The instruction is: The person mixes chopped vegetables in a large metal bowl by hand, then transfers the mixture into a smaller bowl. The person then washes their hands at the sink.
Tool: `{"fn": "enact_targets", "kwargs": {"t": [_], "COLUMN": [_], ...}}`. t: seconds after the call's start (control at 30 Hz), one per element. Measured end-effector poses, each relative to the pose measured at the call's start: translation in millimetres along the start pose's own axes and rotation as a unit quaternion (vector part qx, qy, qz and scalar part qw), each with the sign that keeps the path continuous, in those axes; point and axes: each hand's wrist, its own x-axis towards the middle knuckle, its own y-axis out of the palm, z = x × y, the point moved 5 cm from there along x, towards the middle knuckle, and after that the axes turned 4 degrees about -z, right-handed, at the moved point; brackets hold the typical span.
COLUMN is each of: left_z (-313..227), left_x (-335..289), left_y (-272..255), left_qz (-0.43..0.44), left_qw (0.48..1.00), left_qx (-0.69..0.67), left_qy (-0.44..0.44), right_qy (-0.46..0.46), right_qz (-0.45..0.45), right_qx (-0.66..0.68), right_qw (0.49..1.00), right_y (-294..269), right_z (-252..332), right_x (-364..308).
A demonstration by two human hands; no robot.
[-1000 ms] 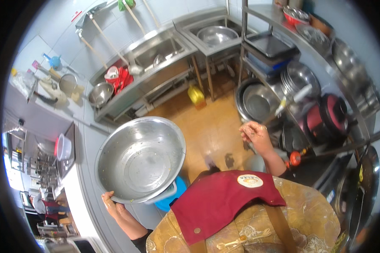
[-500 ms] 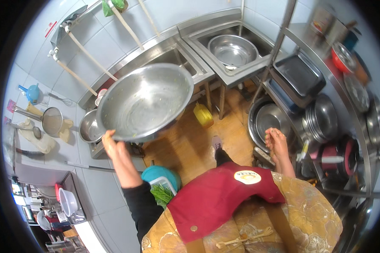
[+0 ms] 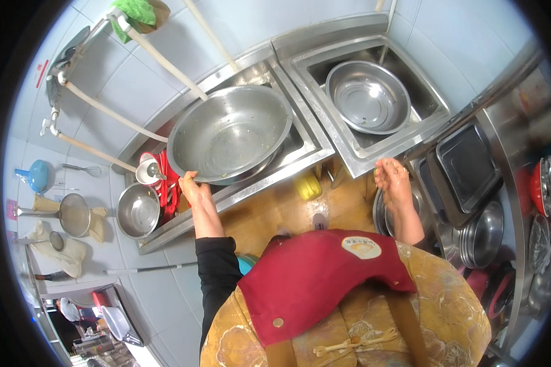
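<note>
A large steel basin (image 3: 229,131) with small yellow-green bits stuck inside it is over the left sink (image 3: 304,125), tilted toward me. My left hand (image 3: 198,200) grips its near rim, thumb on top. Away from the basin, my right hand (image 3: 397,188) is raised in front of the right sink's edge, its fingers curled in. Small specks cling to those fingers, but whatever lies inside them is hidden. Inside the right sink (image 3: 364,154) rests a smaller steel basin (image 3: 368,98) with a few bits at its bottom.
A steel bowl (image 3: 138,211) and red-handled utensils (image 3: 171,183) crowd the counter's left end. Pipes (image 3: 159,58) run down the wall behind the sinks. On my right, a metal rack holds dark trays (image 3: 469,164) and stacked steel bowls (image 3: 485,235). A yellow jug (image 3: 308,185) stands on the floor.
I have moved closer to the sinks. My left hand has brought the large basin over the left sink. My right hand has come forward toward the right sink, still curled.
</note>
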Motion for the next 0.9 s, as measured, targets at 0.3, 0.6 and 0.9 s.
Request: {"fn": "enact_targets", "kwargs": {"t": [0.3, 0.6, 0.9], "left_z": [33, 38, -72], "left_x": [26, 17, -72], "left_y": [-19, -29, 11], "left_qz": [0.013, 0.088, 0.103], "left_qw": [0.997, 0.985, 0.895], "left_qx": [0.072, 0.132, 0.322], "left_qy": [0.008, -0.073, 0.290], "right_qy": [0.178, 0.236, 0.281], "right_qz": [0.119, 0.183, 0.225], "right_qx": [0.308, 0.428, 0.442], "right_qw": [0.927, 0.853, 0.822], "right_y": [68, 171, 259], "right_z": [-15, -14, -32], "right_x": [64, 103, 110]}}
